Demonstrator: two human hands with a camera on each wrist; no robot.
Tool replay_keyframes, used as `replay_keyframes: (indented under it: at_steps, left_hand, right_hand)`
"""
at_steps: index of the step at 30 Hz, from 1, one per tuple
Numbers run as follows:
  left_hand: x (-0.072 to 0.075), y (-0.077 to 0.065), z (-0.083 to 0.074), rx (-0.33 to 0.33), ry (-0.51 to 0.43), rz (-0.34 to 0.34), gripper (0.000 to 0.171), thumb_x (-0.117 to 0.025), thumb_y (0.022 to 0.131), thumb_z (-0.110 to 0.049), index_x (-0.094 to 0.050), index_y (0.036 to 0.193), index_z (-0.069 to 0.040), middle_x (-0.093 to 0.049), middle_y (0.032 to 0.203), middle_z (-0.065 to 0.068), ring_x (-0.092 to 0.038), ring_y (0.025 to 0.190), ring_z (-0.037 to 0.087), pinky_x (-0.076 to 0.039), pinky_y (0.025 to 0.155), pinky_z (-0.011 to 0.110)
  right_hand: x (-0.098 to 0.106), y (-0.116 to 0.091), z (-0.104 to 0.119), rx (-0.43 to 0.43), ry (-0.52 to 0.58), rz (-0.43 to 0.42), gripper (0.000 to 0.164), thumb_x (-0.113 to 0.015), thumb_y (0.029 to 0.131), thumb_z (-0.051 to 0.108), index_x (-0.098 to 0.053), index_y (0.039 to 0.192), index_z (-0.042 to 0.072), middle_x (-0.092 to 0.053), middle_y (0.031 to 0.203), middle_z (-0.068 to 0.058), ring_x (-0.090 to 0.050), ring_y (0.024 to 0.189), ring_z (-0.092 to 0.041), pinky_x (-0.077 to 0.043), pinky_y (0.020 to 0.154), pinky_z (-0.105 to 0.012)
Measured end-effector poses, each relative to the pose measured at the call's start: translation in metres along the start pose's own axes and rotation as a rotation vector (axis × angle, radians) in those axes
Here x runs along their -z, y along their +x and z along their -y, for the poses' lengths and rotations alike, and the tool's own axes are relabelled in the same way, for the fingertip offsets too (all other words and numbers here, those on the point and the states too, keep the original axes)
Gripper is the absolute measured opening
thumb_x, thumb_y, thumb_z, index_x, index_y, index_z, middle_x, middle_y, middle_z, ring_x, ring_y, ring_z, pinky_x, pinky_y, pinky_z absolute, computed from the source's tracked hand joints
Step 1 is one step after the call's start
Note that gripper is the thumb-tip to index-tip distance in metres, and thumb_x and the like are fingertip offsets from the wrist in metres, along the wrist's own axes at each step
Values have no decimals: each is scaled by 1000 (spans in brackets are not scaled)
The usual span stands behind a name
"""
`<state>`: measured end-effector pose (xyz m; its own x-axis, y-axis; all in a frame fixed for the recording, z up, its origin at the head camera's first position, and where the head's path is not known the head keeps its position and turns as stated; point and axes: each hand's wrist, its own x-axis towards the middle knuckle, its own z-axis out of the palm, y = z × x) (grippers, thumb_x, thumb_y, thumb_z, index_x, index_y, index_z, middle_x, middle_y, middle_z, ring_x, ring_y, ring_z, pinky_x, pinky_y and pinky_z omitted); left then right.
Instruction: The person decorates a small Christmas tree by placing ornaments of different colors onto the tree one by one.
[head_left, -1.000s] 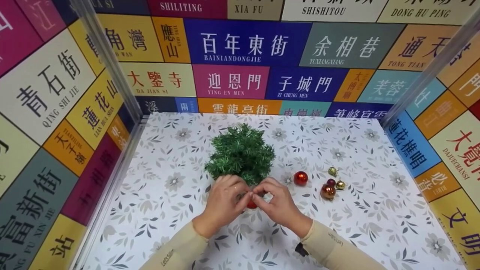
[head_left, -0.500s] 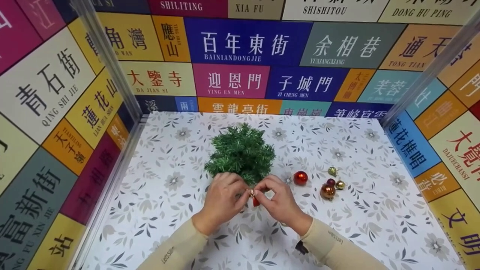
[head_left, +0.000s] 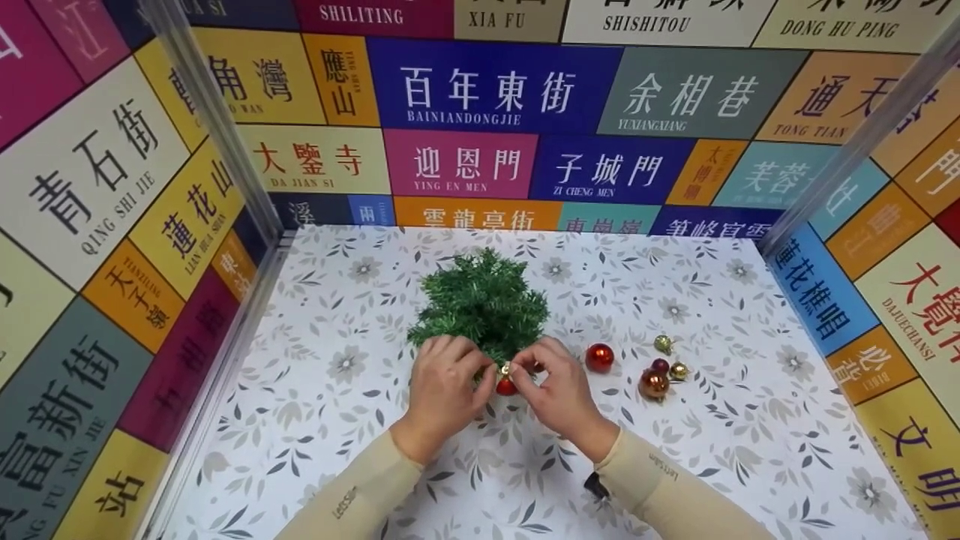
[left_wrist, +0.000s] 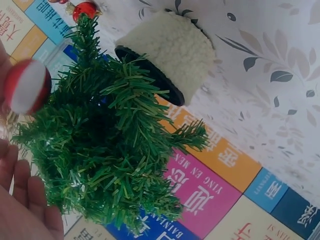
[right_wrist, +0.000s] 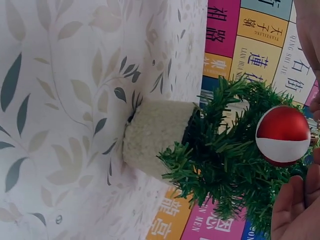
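Note:
Both hands meet in front of a small green artificial Christmas tree [head_left: 484, 304]. Between them hangs a red-and-white Christmas bauble [right_wrist: 283, 135], its gold cap at the fingertips. Left hand [head_left: 448, 386] pinches at the cap with thumb and forefinger; its other fingers show at the edge of the left wrist view. From the other side, the right hand [head_left: 556, 386] pinches the bauble's top with thumb and forefinger. Overlapping the branches in both wrist views, the bauble hangs close to the tree's near side. The tree's pale fleecy base [left_wrist: 165, 52] stands on the table.
Right of the tree lies a shiny red bauble [head_left: 599, 358]. Farther right are a copper bauble [head_left: 654, 383], a small dark red one [head_left: 660, 365] and two small gold ones, including a back gold bauble [head_left: 663, 343]. Sign-printed panels [head_left: 495, 86] enclose the flower-patterned table [head_left: 345, 300].
Both hands have moved slightly forward toward the tree with the bauble. Its gold cap has come into view between the fingertips, which have drawn a little apart.

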<state>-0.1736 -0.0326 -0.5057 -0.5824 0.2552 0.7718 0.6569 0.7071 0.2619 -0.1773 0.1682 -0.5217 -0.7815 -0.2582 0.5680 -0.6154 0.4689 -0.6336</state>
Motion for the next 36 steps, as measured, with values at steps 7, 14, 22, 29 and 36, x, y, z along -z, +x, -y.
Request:
replay_keyframes:
  at_steps: [7,14,22,29,36]
  left_hand:
    - [-2,3,-1,62,3,-5,8,-71,82,-16,-70,74,-17,-60,84,-1,-56,78,23,-44,78,41]
    - [-5,5,1,104,11,-1,7,-72,83,-17,-71,76,-16,-65,110,6,-58,102,28,-43,91,45]
    - [-7,1,4,77,68,50,9,-73,82,-21,-72,76,-14,-62,128,10,-54,120,30,-37,102,49]
    - [-3,3,7,57,36,80,13,-69,83,-21,-71,72,-14,-60,135,9,-50,127,30,-35,105,50]
    - [-3,3,8,81,37,84,11,-72,82,-22,-72,73,-16,-60,135,8,-50,127,30,-35,106,53]
  right_hand:
    - [-1,4,2,-64,-28,22,14,-68,92,12,-65,87,25,-55,86,14,-57,77,-6,-53,67,-32]
    - [-1,9,4,-139,18,19,15,-69,91,11,-65,86,25,-57,81,15,-57,70,-6,-52,62,-27]
    - [0,9,5,-219,-60,65,20,-66,87,11,-67,83,31,-55,63,19,-47,48,-5,-41,45,-27]
    - [1,9,6,-247,-65,94,21,-65,85,11,-66,81,32,-53,58,17,-46,45,-6,-40,44,-27]
    - [0,9,8,-260,-43,142,20,-65,87,13,-66,79,31,-53,58,15,-46,45,-7,-40,44,-27]
